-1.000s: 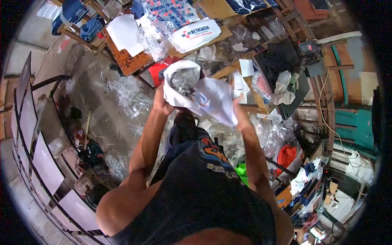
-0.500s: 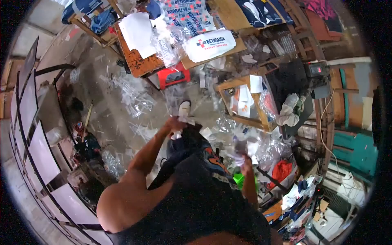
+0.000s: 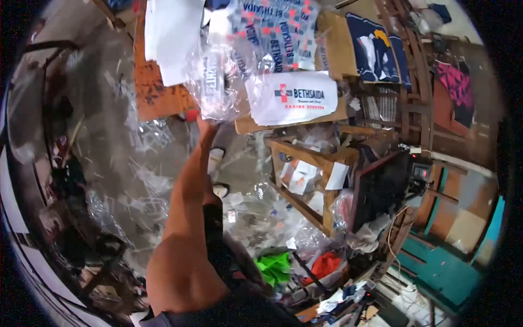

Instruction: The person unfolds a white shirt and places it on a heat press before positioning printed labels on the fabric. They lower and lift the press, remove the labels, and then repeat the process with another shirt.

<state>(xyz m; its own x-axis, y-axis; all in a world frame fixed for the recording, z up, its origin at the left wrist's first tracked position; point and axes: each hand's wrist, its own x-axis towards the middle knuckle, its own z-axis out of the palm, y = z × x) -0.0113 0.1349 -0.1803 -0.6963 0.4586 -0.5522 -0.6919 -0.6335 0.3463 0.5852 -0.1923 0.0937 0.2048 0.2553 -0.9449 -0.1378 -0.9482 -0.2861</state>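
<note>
Clear plastic bags [image 3: 218, 82] are being reached at the table [image 3: 158, 98] edge by the left hand [image 3: 204, 126]; its grip is blurred, can't tell whether closed. A white printed package [image 3: 294, 98] sits just beside. Right hand isn't seen.

Worktop [image 3: 332, 60]: wooden boards.
On it: white Bethsaida bag [image 3: 291, 98] at the near edge; clear plastic bags [image 3: 218, 82] just left of it; printed sheet [image 3: 272, 27] behind it.
Floor [image 3: 109, 125]: littered with plastic scraps [image 3: 144, 180].

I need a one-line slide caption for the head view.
Left hand reaches to clear plastic bags beside a folded white BETHSAIDA shirt on a cluttered workbench.
</note>
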